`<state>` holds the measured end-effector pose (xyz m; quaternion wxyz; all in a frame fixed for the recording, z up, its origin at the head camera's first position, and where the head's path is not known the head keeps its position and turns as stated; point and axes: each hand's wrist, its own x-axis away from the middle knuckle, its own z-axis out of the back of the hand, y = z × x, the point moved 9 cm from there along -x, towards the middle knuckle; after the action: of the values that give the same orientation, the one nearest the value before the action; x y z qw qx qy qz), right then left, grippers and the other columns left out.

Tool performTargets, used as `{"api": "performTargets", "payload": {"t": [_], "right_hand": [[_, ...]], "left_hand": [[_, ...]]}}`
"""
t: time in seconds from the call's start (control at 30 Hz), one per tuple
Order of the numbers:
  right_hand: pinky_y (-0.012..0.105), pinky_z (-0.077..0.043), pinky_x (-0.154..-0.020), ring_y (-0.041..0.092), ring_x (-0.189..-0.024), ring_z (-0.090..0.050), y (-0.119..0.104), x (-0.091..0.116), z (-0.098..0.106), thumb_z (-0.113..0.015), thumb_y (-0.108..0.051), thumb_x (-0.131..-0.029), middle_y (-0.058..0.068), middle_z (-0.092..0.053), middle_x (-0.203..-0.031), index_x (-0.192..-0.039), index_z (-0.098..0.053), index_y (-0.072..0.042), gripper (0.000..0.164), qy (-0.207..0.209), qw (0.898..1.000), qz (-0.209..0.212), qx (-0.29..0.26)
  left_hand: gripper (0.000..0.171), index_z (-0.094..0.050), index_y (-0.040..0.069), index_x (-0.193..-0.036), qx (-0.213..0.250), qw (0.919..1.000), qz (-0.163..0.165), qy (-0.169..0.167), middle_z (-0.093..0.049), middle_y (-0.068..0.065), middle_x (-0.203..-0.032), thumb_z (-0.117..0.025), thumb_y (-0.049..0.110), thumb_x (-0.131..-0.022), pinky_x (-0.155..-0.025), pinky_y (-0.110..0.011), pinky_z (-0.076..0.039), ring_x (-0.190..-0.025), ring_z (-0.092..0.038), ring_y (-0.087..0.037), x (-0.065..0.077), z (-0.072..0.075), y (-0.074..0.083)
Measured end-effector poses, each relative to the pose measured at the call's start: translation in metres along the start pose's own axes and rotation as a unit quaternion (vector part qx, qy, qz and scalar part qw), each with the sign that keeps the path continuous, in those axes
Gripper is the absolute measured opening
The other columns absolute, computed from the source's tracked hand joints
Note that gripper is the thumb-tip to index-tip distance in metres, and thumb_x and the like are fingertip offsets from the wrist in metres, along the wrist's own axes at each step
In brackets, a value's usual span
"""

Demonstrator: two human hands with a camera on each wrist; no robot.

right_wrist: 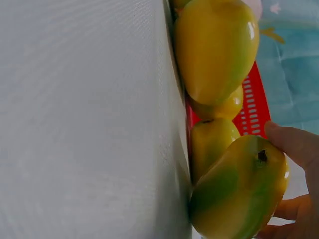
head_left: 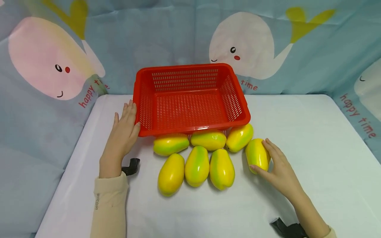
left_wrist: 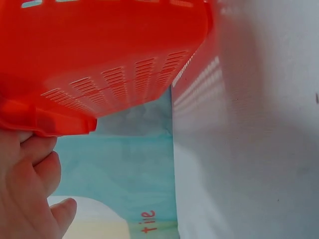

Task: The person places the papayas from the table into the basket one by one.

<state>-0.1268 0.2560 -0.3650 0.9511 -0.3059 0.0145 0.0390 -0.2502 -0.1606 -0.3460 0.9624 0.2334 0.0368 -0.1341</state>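
A red perforated plastic basket (head_left: 190, 127) stands at the back of the table. My left hand (head_left: 123, 130) lies along its left side, fingers fairly straight, the thumb close to the rim; in the left wrist view the fingers meet the basket's rim (left_wrist: 60, 125). My right hand (head_left: 279, 170) holds a glossy yellow-green papaya (head_left: 256, 154), thumb on one side and fingers on the other. The right wrist view shows the dark stem end of this held papaya (right_wrist: 239, 191). Several more papayas (head_left: 197, 167) lie in two rows before the basket.
The back row, including a papaya (head_left: 239, 137) at its right end, sits right at the basket's front wall. A white cloth (head_left: 312, 132) covers the table. Behind hangs a blue whale-print curtain (head_left: 166, 39). Black straps (head_left: 288, 228) are on both wrists.
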Motion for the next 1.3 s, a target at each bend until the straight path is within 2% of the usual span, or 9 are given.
{"api": "performTargets", "payload": {"t": [0.2,0.37,0.47,0.63,1.03,1.3], "right_hand": [[0.074,-0.022,-0.093,0.05,-0.133,-0.02,0.01,0.003,0.009,-0.071,-0.021,-0.082,0.024,-0.019,-0.151,-0.146,-0.027,0.003,0.081,-0.001,1.0,-0.005,-0.03],[0.071,-0.025,-0.094,0.05,-0.128,-0.029,0.016,0.003,0.014,-0.067,-0.01,-0.081,0.028,-0.03,-0.144,-0.145,-0.031,0.002,0.074,0.013,0.999,0.006,-0.044],[0.067,-0.03,-0.092,0.048,-0.123,-0.035,0.019,0.0,0.014,-0.069,-0.014,-0.083,0.028,-0.035,-0.14,-0.145,-0.03,0.0,0.075,0.015,0.999,-0.006,-0.038],[0.064,-0.033,-0.089,0.048,-0.121,-0.037,0.026,-0.005,0.011,-0.071,-0.024,-0.084,0.03,-0.033,-0.141,-0.149,-0.023,-0.002,0.084,0.011,0.999,-0.038,-0.036],[0.068,-0.031,-0.09,0.051,-0.123,-0.034,0.04,-0.006,0.008,-0.071,-0.026,-0.084,0.03,-0.029,-0.145,-0.151,-0.017,-0.008,0.089,0.002,0.996,-0.064,-0.056],[0.066,-0.032,-0.089,0.048,-0.122,-0.034,0.047,-0.004,0.006,-0.07,-0.027,-0.085,0.028,-0.028,-0.146,-0.152,-0.015,-0.012,0.088,-0.004,0.994,-0.085,-0.072]], "left_hand": [[0.061,-0.009,0.003,-0.151,0.016,0.9998,-0.009,0.005,-0.005,-0.009,-0.157,-0.034,0.023,-0.099,-0.112,-0.054,0.002,-0.144,-0.002,-0.027,0.008,-0.004,0.001],[0.061,-0.008,0.004,-0.151,0.019,0.9997,-0.013,0.005,-0.005,-0.009,-0.158,-0.033,0.023,-0.099,-0.112,-0.053,0.002,-0.144,-0.001,-0.026,0.006,-0.003,0.002],[0.061,-0.007,0.005,-0.151,0.012,0.9999,-0.007,0.004,-0.004,-0.007,-0.158,-0.032,0.025,-0.099,-0.112,-0.053,0.003,-0.144,0.0,-0.025,0.005,0.0,0.001],[0.061,-0.007,0.005,-0.151,0.012,0.9999,-0.004,0.003,-0.003,-0.007,-0.158,-0.032,0.025,-0.099,-0.112,-0.053,0.003,-0.144,0.0,-0.024,0.004,0.004,-0.001],[0.061,-0.008,0.006,-0.152,0.021,0.9997,-0.009,0.01,-0.004,-0.006,-0.158,-0.033,0.026,-0.099,-0.113,-0.051,0.004,-0.144,0.0,-0.024,0.0,0.004,0.0],[0.06,-0.008,0.005,-0.151,0.023,0.9995,-0.014,0.013,-0.005,-0.007,-0.158,-0.033,0.024,-0.1,-0.113,-0.052,0.003,-0.144,-0.001,-0.024,0.002,0.004,0.002]]}}
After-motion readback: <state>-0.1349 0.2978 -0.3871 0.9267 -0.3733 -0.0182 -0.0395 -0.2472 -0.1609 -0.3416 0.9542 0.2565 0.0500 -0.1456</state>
